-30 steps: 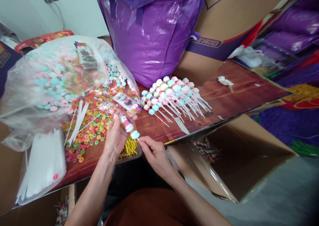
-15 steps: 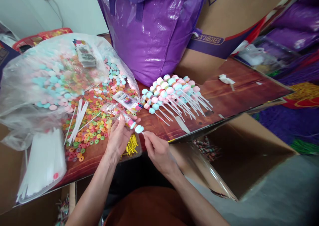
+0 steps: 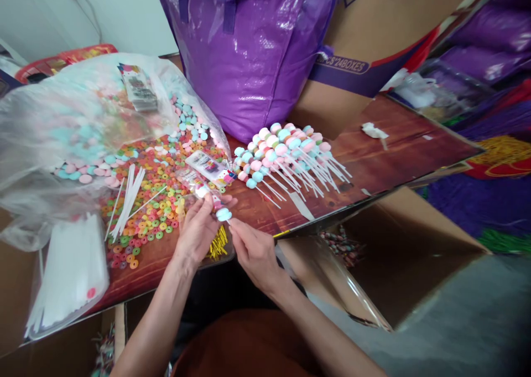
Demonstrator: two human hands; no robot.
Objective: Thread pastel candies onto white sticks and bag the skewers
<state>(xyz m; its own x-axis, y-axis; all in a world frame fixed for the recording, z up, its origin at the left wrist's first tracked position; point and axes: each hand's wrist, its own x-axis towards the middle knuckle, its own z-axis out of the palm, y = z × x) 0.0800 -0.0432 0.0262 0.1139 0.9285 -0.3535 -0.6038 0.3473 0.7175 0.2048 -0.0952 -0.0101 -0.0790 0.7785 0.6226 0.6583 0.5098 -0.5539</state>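
Observation:
My left hand is closed round a clear printed sleeve at the near edge of the table. My right hand pinches the white stick of a candy skewer, whose blue and pink sweets sit at the sleeve's mouth between my hands. A pile of finished candy skewers lies on the wooden tabletop just beyond. Loose coloured ring sweets and bare white sticks are spread to the left. Yellow twist ties lie under my left hand.
A big clear bag of pastel sweets fills the left. A purple bag and a cardboard box stand behind. A packet of white sleeves lies near left. An open carton sits below the table's right edge.
The skewer's sweets drew out of the sleeve half a second ago, and now they sit back at its mouth. Both hands shifted slightly up and left.

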